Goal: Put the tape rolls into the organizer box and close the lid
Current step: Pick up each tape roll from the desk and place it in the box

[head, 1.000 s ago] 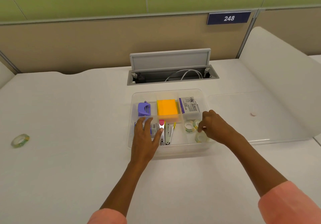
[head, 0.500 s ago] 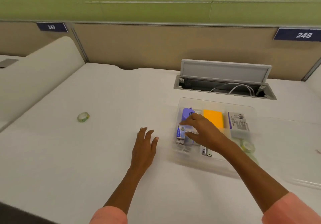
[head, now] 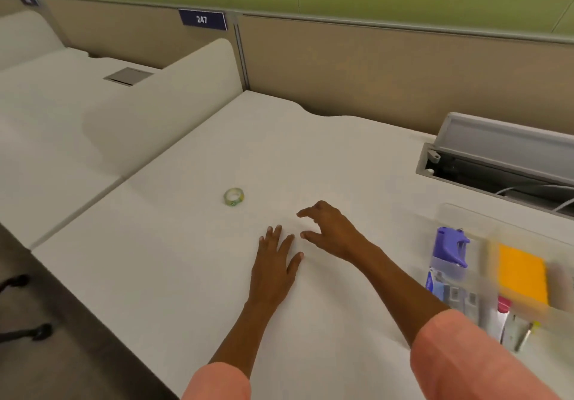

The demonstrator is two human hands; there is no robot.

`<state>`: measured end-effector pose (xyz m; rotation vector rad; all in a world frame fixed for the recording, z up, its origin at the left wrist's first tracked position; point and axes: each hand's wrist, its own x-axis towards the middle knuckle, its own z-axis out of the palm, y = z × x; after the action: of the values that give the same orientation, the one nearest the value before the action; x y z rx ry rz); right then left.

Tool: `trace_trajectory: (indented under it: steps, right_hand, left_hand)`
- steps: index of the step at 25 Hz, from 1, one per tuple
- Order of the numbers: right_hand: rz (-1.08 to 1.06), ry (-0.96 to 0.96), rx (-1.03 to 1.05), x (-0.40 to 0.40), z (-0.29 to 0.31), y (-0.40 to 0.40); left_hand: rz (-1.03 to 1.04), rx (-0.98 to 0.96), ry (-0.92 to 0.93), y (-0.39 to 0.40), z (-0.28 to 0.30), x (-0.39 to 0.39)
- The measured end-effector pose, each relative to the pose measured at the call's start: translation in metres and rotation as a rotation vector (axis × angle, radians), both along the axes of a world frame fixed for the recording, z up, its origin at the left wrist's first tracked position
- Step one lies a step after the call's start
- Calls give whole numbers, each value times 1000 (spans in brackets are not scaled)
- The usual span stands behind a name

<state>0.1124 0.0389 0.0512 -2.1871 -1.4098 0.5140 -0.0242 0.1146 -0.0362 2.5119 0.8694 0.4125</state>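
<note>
Left of the box [head: 459, 222], well apart from it on the bare desk [head: 186, 275], lies the tape roll [head: 233, 196], flat on its side; the right hand [head: 334, 232] hovers between roll and box, grip spread and empty, while the left hand [head: 275, 260] rests flat on the desk, fingers splayed. The roll is light and smooth, so a hasty reach may nudge it further from the box instead of pinching it. The crossing right forearm could also brush the box's open rim.
</note>
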Motion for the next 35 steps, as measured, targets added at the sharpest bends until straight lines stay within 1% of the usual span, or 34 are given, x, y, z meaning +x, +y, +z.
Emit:
trace_trajectory:
  steps: [3, 8, 13, 15, 17, 21, 24, 35]
  right_hand:
    - [34, -1, -1, -5, -12, 50]
    - [49, -38, -59, -3, -35, 108]
    - [173, -332, -102, -5, -47, 150]
    - [222, -405, -121, -5, -49, 159]
    - [244, -431, -140, -4, -52, 162]
    - [219, -349, -136, 3, -49, 153]
    - [156, -295, -105, 14, -44, 130]
    - [-271, 25, 32, 39, -33, -20]
  left_hand:
    - [-38, 20, -79, 6, -5, 2]
    - [-45, -16, -104, 9, -8, 4]
    - [-29, -24, -108, 9, -10, 4]
    - [-32, -24, -119, 10, -10, 4]
    - [-25, -29, -123, 10, -10, 4]
    - [-7, -31, -105, 10, -14, 4]
    - [8, -42, -94, 10, -14, 5]
    - [-30, -43, -110, 6, -4, 1]
